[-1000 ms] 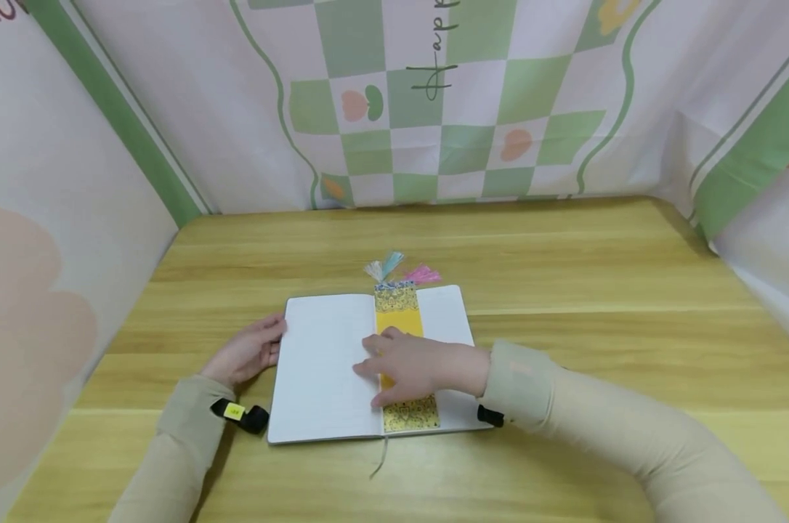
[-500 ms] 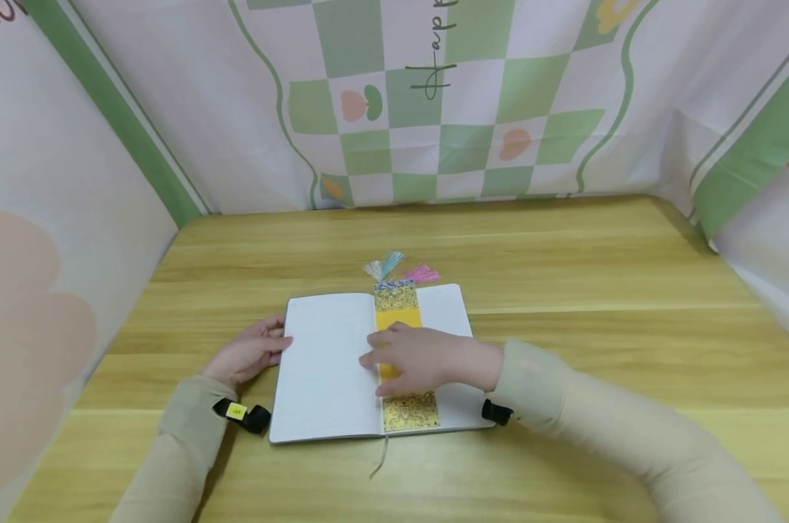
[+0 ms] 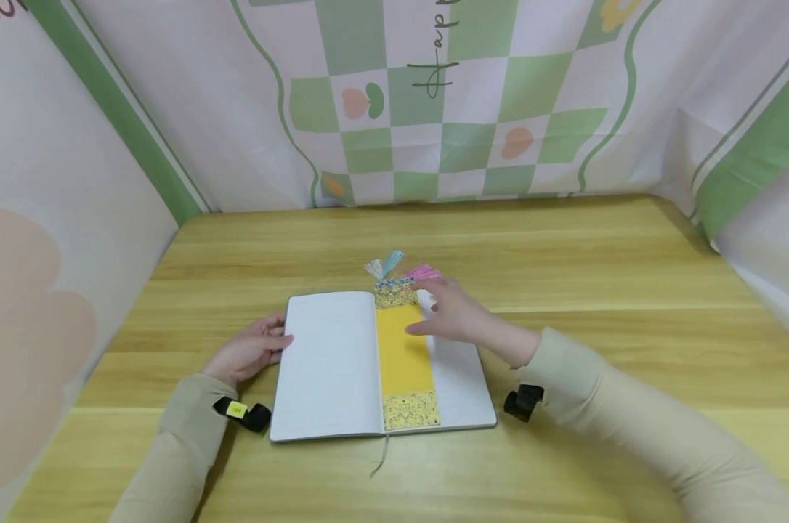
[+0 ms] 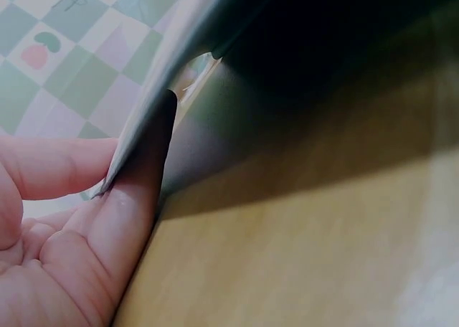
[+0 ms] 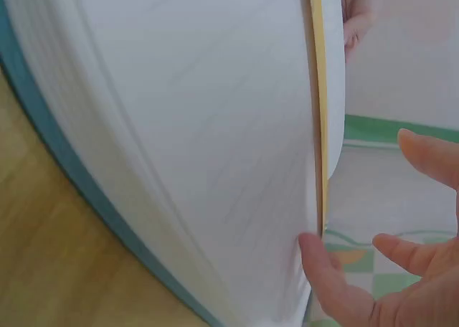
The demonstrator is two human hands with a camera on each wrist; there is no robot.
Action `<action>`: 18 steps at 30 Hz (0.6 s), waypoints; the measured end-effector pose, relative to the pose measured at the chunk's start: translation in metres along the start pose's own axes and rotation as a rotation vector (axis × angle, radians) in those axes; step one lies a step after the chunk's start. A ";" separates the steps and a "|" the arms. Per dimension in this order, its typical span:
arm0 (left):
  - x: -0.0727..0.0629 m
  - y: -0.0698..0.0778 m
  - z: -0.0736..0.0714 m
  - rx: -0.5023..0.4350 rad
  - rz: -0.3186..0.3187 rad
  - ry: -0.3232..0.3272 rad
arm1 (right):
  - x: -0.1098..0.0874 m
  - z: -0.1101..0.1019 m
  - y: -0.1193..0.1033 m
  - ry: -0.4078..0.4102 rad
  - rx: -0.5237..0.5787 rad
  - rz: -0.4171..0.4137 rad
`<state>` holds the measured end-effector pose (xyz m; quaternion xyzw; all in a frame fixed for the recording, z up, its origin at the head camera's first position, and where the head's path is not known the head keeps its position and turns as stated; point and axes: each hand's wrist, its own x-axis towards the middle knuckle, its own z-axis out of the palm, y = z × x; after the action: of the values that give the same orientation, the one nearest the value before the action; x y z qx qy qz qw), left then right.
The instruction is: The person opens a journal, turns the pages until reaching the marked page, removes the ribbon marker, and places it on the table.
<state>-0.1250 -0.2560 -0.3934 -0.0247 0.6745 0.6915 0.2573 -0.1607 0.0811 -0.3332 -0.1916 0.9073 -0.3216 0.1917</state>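
An open notebook (image 3: 329, 370) with white pages lies on the table, a thin ribbon (image 3: 383, 457) trailing from its lower edge. Along the fold, on the right-hand page, lies a yellow bookmark (image 3: 404, 356) with patterned ends; a blue patterned edge peeks out at its top. White, light blue and pink tassels (image 3: 392, 261) fan out beyond it. My left hand (image 3: 251, 350) pinches the notebook's left edge, thumb on the page and fingers beneath the cover (image 4: 143, 119). Over the bookmark's upper right side hovers my right hand (image 3: 453, 312), fingers spread, index fingertip near the patterned top end.
The wooden table (image 3: 597, 290) extends on all sides of the notebook. Behind it hangs a green-and-white checked cloth (image 3: 421, 145), with more printed cloth at both sides. A black wrist camera (image 3: 524, 402) sits beside the notebook's lower right corner.
My right hand has lifted off the middle of the bookmark and moved up and right to its top end. The left thumb has come onto the page edge.
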 end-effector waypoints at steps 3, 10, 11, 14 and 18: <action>0.000 0.000 0.000 0.013 -0.007 0.007 | 0.005 -0.001 0.007 -0.059 0.169 0.128; 0.000 0.001 0.001 0.015 -0.007 0.015 | 0.011 0.002 0.013 -0.118 0.400 0.254; 0.000 0.001 0.001 0.015 -0.008 0.016 | 0.011 0.003 0.013 -0.119 0.416 0.255; -0.001 0.001 0.001 0.016 -0.012 0.016 | 0.013 0.007 0.011 -0.123 0.453 0.253; -0.001 0.002 0.002 0.014 -0.012 0.015 | 0.016 0.015 0.009 -0.085 0.453 0.260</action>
<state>-0.1246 -0.2544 -0.3912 -0.0322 0.6811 0.6849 0.2567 -0.1696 0.0724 -0.3537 -0.0389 0.8204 -0.4806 0.3073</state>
